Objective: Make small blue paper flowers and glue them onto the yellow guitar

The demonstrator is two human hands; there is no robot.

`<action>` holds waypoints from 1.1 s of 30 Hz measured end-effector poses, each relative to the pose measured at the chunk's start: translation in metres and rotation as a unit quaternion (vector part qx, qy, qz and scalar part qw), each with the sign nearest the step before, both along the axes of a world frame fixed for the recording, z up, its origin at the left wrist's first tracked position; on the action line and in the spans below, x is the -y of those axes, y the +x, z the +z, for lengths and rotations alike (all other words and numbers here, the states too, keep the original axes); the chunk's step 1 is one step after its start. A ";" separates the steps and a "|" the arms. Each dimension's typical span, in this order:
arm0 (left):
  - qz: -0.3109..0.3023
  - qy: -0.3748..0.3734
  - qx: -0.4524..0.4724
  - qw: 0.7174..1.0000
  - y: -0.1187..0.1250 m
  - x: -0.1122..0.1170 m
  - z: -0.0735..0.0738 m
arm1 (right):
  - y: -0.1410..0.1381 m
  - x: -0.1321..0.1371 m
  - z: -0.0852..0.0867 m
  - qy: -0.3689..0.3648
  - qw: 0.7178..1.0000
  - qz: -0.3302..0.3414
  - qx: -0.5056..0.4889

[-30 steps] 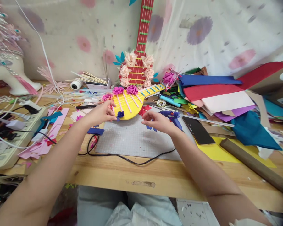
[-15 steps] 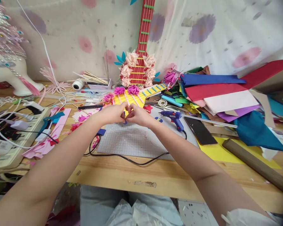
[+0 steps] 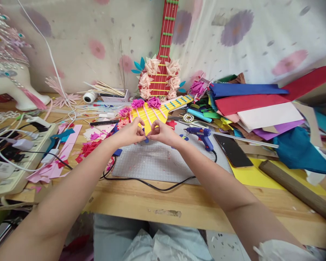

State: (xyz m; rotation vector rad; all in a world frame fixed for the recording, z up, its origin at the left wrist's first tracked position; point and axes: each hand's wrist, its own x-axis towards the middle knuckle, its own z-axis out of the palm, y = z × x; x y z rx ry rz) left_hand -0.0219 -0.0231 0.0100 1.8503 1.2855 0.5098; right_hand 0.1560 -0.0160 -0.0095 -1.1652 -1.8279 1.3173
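Observation:
Over the grey cutting mat [image 3: 152, 166], my left hand [image 3: 132, 132] and my right hand [image 3: 163, 133] meet at their fingertips. Both are closed in a pinch on a small blue paper piece [image 3: 146, 140], most of it hidden by the fingers. Just behind them lies a yellow paper guitar [image 3: 149, 117] with pink strips and a striped neck. Magenta paper flowers [image 3: 153, 102] sit along its upper edge. A blue glue gun [image 3: 199, 133] rests to the right of my right hand.
A red guitar [image 3: 163, 78] with pale roses stands against the curtain. Folded coloured paper [image 3: 260, 105] and a phone [image 3: 233, 150] lie right. At left are a power strip [image 3: 24, 163] and red scraps [image 3: 89, 148]. A black cord [image 3: 152, 186] crosses the mat's front edge.
My hands have tipped and spread a little, so the fingers and a bit of the blue paper piece between them show more. The view has shifted slightly.

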 end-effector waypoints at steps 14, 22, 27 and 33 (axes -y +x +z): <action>-0.002 0.239 -0.130 0.962 -0.013 -0.020 -0.001 | 0.005 -0.036 -0.012 0.059 0.975 -0.215 0.009; -0.067 0.259 -0.180 0.947 -0.010 -0.016 -0.018 | -0.016 -0.044 -0.021 0.101 0.962 -0.251 0.029; -0.046 0.294 -0.148 0.943 -0.019 -0.009 -0.023 | -0.029 -0.042 -0.018 0.119 0.964 -0.214 0.103; -0.057 0.367 -0.112 0.922 -0.026 -0.004 -0.032 | -0.033 -0.038 -0.018 0.119 0.964 -0.187 0.147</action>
